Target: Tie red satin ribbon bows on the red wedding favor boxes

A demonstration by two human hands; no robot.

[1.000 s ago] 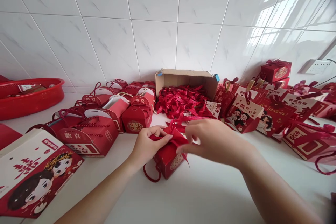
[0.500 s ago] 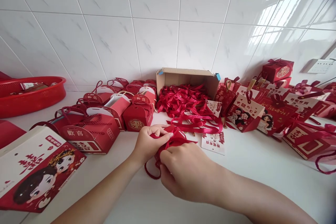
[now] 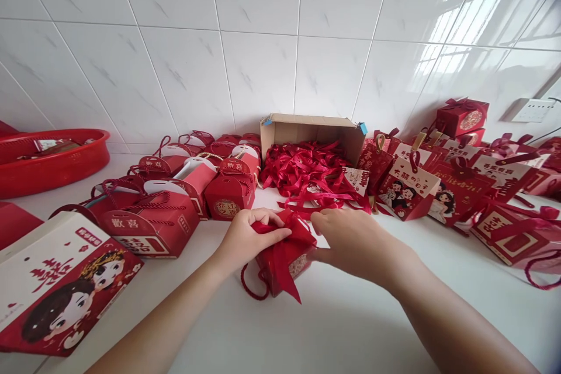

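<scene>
A small red gift box (image 3: 284, 266) stands on the white counter (image 3: 333, 327) in front of me, with a red ribbon (image 3: 284, 248) draped over its top and front. My left hand (image 3: 245, 239) is closed on the ribbon at the top of the box. To the right of the box, my right hand (image 3: 355, 239) pinches the ribbon at the box's right side. A dark red cord loop (image 3: 250, 289) hangs from the box at its lower left.
A cardboard box (image 3: 311, 128) spilling red ribbons (image 3: 307, 172) lies at the wall. Red handled gift boxes (image 3: 175, 198) crowd the left, printed red boxes (image 3: 442, 187) the right. A red basket (image 3: 48, 160) sits far left, a large printed box (image 3: 56, 280) near left.
My right hand came across the front of the box, then moved back to its right side. A ribbon tail now hangs down the box's front.
</scene>
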